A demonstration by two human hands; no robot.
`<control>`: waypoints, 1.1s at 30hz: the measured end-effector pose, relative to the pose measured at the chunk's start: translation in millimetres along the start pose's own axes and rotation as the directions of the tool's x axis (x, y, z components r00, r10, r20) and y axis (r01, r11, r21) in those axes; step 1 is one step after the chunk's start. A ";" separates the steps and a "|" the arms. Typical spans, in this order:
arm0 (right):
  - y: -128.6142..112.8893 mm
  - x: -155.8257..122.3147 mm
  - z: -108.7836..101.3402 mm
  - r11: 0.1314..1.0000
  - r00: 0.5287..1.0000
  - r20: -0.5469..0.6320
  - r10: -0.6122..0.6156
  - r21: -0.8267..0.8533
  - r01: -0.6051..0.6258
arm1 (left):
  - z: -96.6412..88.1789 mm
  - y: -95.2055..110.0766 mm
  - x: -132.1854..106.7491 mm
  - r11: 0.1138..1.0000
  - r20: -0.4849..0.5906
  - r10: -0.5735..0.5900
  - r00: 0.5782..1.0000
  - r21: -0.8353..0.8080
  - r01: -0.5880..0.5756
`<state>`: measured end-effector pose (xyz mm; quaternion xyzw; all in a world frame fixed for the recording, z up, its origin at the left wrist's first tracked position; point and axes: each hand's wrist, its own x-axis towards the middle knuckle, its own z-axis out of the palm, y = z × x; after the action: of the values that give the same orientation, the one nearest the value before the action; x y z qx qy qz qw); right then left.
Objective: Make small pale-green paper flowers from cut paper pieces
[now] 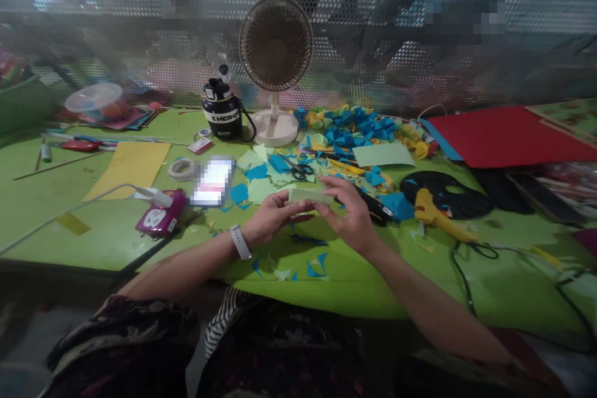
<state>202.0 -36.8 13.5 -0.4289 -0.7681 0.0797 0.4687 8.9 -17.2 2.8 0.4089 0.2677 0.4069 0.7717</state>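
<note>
My left hand (275, 216) and my right hand (351, 214) hover over the green table (93, 242), pinching a small pale green paper strip (308, 196) between them. A white watch band (240, 242) circles my left wrist. Just past my right fingers lies a black tool (373, 205), its end partly hidden by the hand. Black-handled scissors (298, 170) rest among paper scraps above my hands. A yellow glue gun (436, 214) sits to the right.
Blue and yellow paper scraps (359, 125) are heaped behind, near a desk fan (275, 56) and black bottle (222, 111). A lit phone (213, 181), tape roll (181, 169), yellow sheet (128, 169) and red sheet (504, 135) lie around. Perforated screen stands behind.
</note>
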 end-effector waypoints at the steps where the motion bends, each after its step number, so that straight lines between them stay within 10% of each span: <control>1: -0.7 -0.2 0.9 0.998 1.000 -0.010 0.025 0.051 -0.025 | 0.3 0.4 -0.2 1.000 -0.006 -0.005 1.000 -0.006 0.005; 33: -10.1 -4.5 11.8 0.861 0.950 0.090 0.299 0.403 -0.309 | 2.7 -3.2 -1.2 0.990 -0.069 0.108 0.992 0.103 -0.101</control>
<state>187.7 -43.0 9.3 -0.4350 -0.6622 0.3181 0.5207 11.6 -20.4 1.5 0.4447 0.2944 0.4478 0.7176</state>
